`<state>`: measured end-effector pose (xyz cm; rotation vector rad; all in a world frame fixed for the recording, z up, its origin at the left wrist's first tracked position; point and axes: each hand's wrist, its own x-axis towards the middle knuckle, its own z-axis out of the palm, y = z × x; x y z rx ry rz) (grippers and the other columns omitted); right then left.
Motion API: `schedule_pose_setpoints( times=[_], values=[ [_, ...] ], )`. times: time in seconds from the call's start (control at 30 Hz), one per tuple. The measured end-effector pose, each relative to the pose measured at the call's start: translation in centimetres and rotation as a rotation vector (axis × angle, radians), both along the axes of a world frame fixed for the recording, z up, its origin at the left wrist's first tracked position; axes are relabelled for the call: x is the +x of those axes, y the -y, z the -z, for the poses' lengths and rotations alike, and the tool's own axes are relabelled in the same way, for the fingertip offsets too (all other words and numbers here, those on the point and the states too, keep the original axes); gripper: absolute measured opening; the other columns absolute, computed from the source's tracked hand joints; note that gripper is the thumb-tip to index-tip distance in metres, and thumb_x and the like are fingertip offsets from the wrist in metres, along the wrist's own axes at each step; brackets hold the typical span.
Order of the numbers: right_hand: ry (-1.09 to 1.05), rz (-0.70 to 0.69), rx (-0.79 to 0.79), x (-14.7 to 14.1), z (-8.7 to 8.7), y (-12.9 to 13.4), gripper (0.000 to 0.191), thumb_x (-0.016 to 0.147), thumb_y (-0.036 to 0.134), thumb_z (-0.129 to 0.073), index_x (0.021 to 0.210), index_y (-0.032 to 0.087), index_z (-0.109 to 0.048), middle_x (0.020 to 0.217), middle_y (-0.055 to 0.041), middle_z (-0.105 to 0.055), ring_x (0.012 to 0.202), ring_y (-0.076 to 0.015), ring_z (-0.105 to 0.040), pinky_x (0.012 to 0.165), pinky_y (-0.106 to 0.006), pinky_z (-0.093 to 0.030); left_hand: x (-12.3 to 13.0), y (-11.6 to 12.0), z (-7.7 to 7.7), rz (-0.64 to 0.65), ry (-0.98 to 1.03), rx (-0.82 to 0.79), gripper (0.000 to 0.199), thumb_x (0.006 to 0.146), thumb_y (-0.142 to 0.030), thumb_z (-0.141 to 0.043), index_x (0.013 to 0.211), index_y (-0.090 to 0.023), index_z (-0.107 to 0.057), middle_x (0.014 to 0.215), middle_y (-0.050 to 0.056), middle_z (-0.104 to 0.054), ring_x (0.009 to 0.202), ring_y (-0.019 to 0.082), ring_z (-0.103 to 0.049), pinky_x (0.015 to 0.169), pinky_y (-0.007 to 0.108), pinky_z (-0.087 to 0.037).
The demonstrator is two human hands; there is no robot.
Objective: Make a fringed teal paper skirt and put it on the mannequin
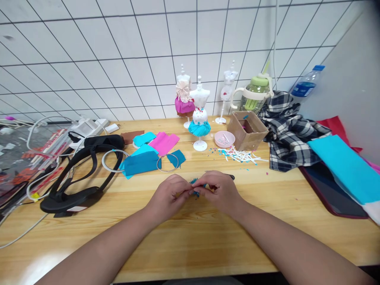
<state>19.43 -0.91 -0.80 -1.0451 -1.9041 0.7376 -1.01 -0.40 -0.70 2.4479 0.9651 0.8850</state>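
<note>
My left hand [172, 193] and my right hand [219, 192] meet over the table, thumbs and fingertips pinching a small dark-blue piece of crepe paper [194, 182] with a spiky, ruffled edge. Fingers cover much of the piece. Just behind my right hand, the black end of some tool [230, 177] shows; the rest is hidden. Farther back stands a white mini dress form [200, 97] wearing a bright blue ruffled skirt [199, 129]. Dark-blue crepe paper [141, 161] and a pink sheet [164, 143] lie to the left, beside a ring [168, 163].
Two more dress forms [184, 89] [228, 85] stand by the tiled wall. White paper sticks [242, 155], a pink dish [225, 139], a cardboard box [247, 130] and a checked cloth [285, 130] are at right. A black headset strap [103, 182] and cables lie left.
</note>
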Motion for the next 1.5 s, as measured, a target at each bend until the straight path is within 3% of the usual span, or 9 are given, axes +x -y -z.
schedule_pose_setpoints(
  times=[0.23, 0.4, 0.53, 0.63, 0.77, 0.9, 1.07, 1.27, 1.5],
  values=[
    [0.085, -0.067, 0.024, -0.2, -0.4, 0.5, 0.009, 0.087, 0.015, -0.059, 0.084, 0.019, -0.067, 0.082, -0.0021, -0.067, 0.077, -0.0147, -0.059, 0.070, -0.027, -0.044, 0.3, 0.0, -0.1, -0.041, -0.053, -0.086, 0.015, 0.090, -0.028, -0.058, 0.094, -0.023, -0.072, 0.076, 0.002, -0.070, 0.074, 0.016, -0.061, 0.069, 0.028, -0.047],
    [-0.038, -0.015, -0.169, 0.7, -0.2, -0.3, 0.019, 0.093, 0.025, -0.053, 0.100, 0.022, -0.070, 0.091, -0.0035, -0.074, 0.084, -0.0168, -0.067, 0.075, -0.030, -0.050, 0.0, -0.5, -0.2, -0.159, -0.084, -0.126, 0.020, 0.086, -0.029, -0.063, 0.102, -0.024, -0.073, 0.083, 0.003, -0.074, 0.078, 0.018, -0.063, 0.074, 0.032, -0.047],
    [0.037, -0.057, -0.195, 1.6, 0.7, -0.9, 0.064, 0.093, 0.021, -0.049, 0.152, 0.030, -0.026, 0.125, -0.0058, -0.067, 0.117, -0.0212, -0.061, 0.099, -0.043, -0.046, -0.5, -0.9, -0.4, -0.256, -0.037, -0.123, 0.016, 0.087, -0.029, -0.062, 0.095, -0.023, -0.074, 0.080, 0.003, -0.073, 0.076, 0.018, -0.063, 0.073, 0.031, -0.047],
    [0.182, -0.069, -0.097, 1.2, 1.6, -1.1, 0.091, 0.086, 0.013, -0.055, 0.156, 0.030, -0.001, 0.137, -0.0089, -0.059, 0.128, -0.0247, -0.052, 0.106, -0.050, -0.038, -0.7, -1.0, -0.5, -0.285, -0.011, -0.144, 0.017, 0.089, -0.031, -0.059, 0.089, -0.022, -0.074, 0.081, 0.003, -0.073, 0.077, 0.017, -0.064, 0.073, 0.030, -0.047],
    [0.194, -0.120, -0.060, 0.0, 2.4, -1.2, 0.106, 0.080, 0.008, -0.059, 0.154, 0.031, 0.014, 0.150, -0.0127, -0.044, 0.116, -0.0226, -0.060, 0.103, -0.047, -0.042, -0.5, -0.9, -0.4, -0.273, 0.003, -0.170, 0.018, 0.089, -0.032, -0.059, 0.086, -0.022, -0.073, 0.083, 0.003, -0.074, 0.080, 0.018, -0.064, 0.075, 0.031, -0.047],
    [0.141, -0.122, -0.054, -0.5, 2.5, -1.1, 0.109, 0.074, 0.001, -0.058, 0.154, 0.037, 0.007, 0.152, -0.0115, -0.038, 0.090, -0.0166, -0.063, 0.094, -0.042, -0.049, -0.2, -0.7, -0.7, -0.273, 0.027, -0.187, 0.016, 0.088, -0.031, -0.060, 0.084, -0.022, -0.073, 0.083, 0.003, -0.075, 0.080, 0.018, -0.065, 0.077, 0.031, -0.047],
    [-0.168, 0.035, -0.247, 0.0, 1.7, -1.0, 0.107, 0.075, 0.007, -0.061, 0.153, 0.038, 0.004, 0.143, -0.0130, -0.045, 0.070, -0.0092, -0.060, 0.080, -0.034, -0.054, -0.1, -0.7, -1.1, -0.298, 0.052, -0.215, 0.017, 0.087, -0.032, -0.060, 0.083, -0.021, -0.073, 0.082, 0.003, -0.074, 0.079, 0.018, -0.064, 0.074, 0.030, -0.048],
    [-0.656, 0.306, -0.113, -0.5, 0.4, -0.6, 0.101, 0.077, 0.023, -0.071, 0.149, 0.040, -0.002, 0.140, -0.0115, -0.043, 0.074, -0.0091, -0.062, 0.100, -0.046, -0.047, 1.2, -0.2, -1.0, -0.222, 0.039, -0.600, 0.034, 0.078, -0.047, -0.066, 0.095, -0.019, -0.075, 0.088, 0.006, -0.072, 0.071, 0.016, -0.059, 0.062, 0.026, -0.045],
    [-0.703, 0.316, -0.072, -2.4, 0.5, 0.4, 0.080, 0.077, 0.023, -0.071, 0.138, 0.039, -0.021, 0.140, -0.0090, -0.040, 0.070, -0.0069, -0.063, 0.113, -0.052, -0.034, 2.3, -0.4, -0.8, -0.237, 0.280, -0.739, 0.036, 0.076, -0.046, -0.068, 0.098, -0.018, -0.074, 0.106, 0.008, -0.072, 0.093, 0.024, -0.063, 0.078, 0.033, -0.048]
  ],
)
